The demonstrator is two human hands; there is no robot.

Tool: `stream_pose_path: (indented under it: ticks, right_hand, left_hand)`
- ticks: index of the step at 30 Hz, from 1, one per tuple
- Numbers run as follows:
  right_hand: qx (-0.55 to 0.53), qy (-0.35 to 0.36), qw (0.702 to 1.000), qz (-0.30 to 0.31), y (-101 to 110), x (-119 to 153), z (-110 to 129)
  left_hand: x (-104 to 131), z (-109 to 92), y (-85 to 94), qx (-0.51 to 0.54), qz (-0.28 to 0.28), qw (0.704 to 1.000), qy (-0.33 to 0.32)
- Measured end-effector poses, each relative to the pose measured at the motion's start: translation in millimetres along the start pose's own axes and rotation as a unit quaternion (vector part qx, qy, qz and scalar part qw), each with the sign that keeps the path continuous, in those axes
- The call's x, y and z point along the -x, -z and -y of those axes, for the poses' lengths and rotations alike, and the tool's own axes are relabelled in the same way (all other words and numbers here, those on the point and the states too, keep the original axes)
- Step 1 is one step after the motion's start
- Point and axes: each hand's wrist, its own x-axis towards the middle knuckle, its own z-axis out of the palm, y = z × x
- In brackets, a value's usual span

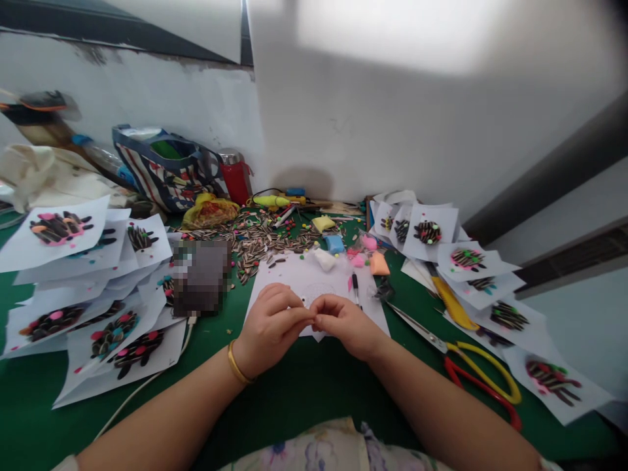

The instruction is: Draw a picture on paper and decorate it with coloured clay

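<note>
My left hand (275,326), with a gold bangle at the wrist, and my right hand (347,326) meet at the fingertips over the near edge of a white sheet (375,314). The fingers of both are pinched together; whatever lies between them is too small to make out. A faint round drawing shows on the sheet just beyond my hands. On and around the sheet's far right side lie white clay (324,260), blue clay (334,244), orange clay (379,263) and a black marker (356,288).
Sunflower seeds (260,239) are heaped behind the sheet. Stacked seed pictures (115,337) lie left, others (510,315) right. Scissors (461,353) and a yellow-handled cutter (454,304) lie right. A pixelated dark object (202,278) with a cable, a bag (169,170) and a red flask (235,176) stand left.
</note>
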Motion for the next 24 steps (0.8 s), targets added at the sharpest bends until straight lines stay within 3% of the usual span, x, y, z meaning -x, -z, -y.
stream_pose_path:
  ticks: [7,24]
  right_hand:
    - [0.006,0.014,1.0,-0.021,0.8,0.3,0.9]
    - [0.035,0.011,0.999,-0.027,-1.6,1.0,8.3]
  left_hand:
    - [2.1,2.6,-2.7,0.014,-0.003,0.997,0.074]
    - [3.3,6.7,-4.6,0.011,-0.021,0.999,0.046]
